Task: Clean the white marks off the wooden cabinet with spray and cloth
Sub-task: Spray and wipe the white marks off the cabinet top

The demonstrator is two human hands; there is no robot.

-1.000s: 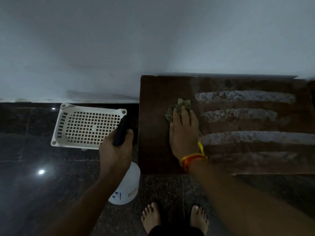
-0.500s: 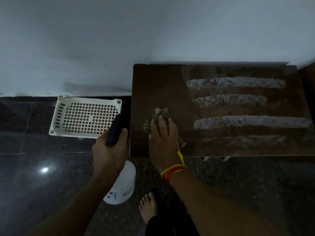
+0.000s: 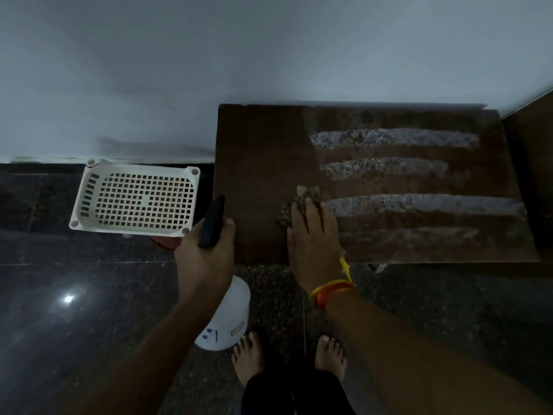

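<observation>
Cloth (image 3: 299, 205) lies under the flat right hand (image 3: 312, 244) on the cabinet (image 3: 257, 163), mid-frame beside white marks (image 3: 419, 205); the left hand (image 3: 206, 253) grasps the spray bottle (image 3: 224, 319).

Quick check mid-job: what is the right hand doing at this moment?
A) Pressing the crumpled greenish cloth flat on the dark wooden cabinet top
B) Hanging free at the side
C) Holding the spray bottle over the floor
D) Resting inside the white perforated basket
A: the right hand lies with straight fingers on the crumpled greenish cloth, pressing it on the dark wooden cabinet top, left of the white streak marks.
</observation>
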